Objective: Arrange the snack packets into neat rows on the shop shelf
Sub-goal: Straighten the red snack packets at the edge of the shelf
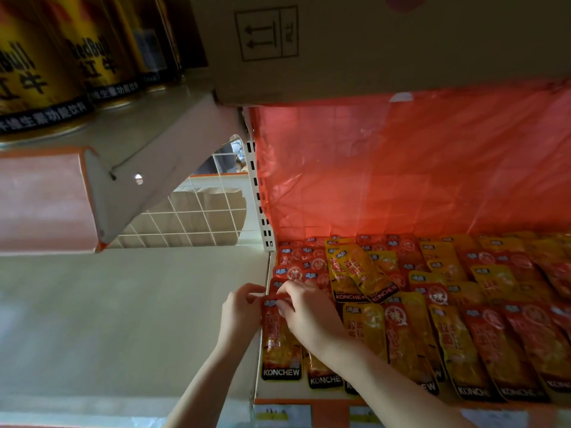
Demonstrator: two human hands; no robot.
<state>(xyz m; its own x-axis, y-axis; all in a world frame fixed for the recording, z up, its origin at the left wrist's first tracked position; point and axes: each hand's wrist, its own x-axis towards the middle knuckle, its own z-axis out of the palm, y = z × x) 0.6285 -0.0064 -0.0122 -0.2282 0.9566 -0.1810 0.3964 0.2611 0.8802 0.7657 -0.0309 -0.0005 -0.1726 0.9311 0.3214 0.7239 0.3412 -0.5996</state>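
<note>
Both hands, the left hand (242,310) and right hand (304,313), pinched the top of a red packet (279,341) at the shelf's (287,392) front-left corner (squaring the first row, seemingly); next, straightening the skewed yellow packets (361,273) behind.

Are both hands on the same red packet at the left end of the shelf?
Yes. The left hand and right hand both pinch the top of one red packet at the shelf's left end.
</note>
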